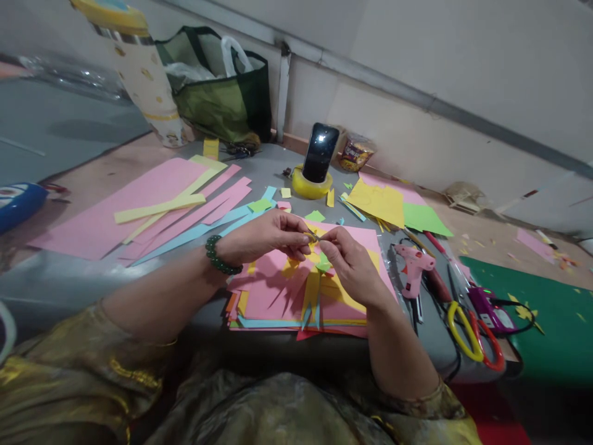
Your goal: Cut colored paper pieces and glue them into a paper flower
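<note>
Head view. We are using the paper stack [264,300] as the reference for all places. Above the stack, toward its far side, we are holding a small thin piece [312,237] between our 2 hands. The left hand [285,235] is pinching it between thumb and forefinger, the other fingers curling in below. The right hand [349,259] is closing its thumb and forefinger at the opposite end, leaving almost no gap. The material is looking like paper, but blur and fingers are hiding its exact shape.

Handling: we are judging the piece to be very light, flexible and easy to crease or tear. It is probably offering little slip, so we are favouring a light fingertip grip at its 2 ends, keeping the middle free of pressure.

On top of the stack, a yellow strip [311,293] is lying below the hands, beside a green scrap [323,262]. Right of the stack, a pink glue gun [414,266] and scissors [466,334] are resting; beyond it, a phone [319,151] is standing in a yellow tape roll [311,185].
</note>
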### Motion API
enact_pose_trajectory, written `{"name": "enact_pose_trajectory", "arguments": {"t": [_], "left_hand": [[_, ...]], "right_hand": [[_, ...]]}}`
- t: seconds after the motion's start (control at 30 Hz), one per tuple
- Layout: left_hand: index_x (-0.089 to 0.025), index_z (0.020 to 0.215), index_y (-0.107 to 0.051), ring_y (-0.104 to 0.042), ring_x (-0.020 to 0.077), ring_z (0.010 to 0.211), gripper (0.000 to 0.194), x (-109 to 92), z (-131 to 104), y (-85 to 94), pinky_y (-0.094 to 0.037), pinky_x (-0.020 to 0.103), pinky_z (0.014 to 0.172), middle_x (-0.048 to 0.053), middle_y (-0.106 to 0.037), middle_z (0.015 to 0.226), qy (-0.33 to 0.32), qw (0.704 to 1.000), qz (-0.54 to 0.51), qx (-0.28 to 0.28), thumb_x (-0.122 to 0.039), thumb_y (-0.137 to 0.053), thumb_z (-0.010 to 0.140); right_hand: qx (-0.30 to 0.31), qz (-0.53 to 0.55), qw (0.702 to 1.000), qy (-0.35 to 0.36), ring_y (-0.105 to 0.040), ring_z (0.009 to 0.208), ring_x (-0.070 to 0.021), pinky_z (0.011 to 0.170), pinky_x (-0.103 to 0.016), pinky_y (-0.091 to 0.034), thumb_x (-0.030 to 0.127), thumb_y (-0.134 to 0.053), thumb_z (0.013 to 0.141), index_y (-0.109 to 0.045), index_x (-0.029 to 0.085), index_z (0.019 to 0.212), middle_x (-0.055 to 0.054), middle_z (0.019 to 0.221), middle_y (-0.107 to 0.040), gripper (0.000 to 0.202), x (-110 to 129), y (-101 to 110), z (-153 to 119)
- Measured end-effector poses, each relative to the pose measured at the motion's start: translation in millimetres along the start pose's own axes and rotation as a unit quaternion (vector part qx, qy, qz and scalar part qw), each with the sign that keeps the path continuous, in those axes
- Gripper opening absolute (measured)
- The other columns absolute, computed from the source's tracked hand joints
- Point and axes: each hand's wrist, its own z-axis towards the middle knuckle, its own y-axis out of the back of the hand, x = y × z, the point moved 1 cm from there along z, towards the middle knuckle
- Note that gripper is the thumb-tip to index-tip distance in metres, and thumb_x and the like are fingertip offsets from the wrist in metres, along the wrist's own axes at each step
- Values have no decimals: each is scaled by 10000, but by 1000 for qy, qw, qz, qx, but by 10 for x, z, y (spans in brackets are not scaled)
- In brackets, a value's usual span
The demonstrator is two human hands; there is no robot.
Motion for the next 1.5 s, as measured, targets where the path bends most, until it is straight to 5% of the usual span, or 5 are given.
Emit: {"name": "enact_pose_trajectory", "arguments": {"t": [0.4,0.63,1.5], "left_hand": [[-144,737,-691,-678,108,610,215,-18,-9,-10,-567,205,627,13,-728,673,2,1000,-10,-11,-292,-846,714],[-158,775,-628,-705,129,617,264,7,-11,-27,-575,223,612,8,-739,667,4,1000,-21,-3,-294,-846,715],[-149,753,-632,-693,122,601,286,24,1,-28,-580,234,627,16,-732,661,0,1000,-11,21,-324,-854,710]], "right_hand": [[-83,96,992,-6,-401,533,-113,512,-253,-321,466,-535,877,-570,211,919,59,600,-442,260,10,3,3],[-68,128,989,2,-457,576,-114,536,-256,-379,381,-601,804,-642,187,741,12,626,-551,208,7,-51,48],[-62,97,993,30,-560,632,-147,602,-269,-458,311,-565,812,-666,188,727,-15,664,-648,181,5,-25,43]]}}
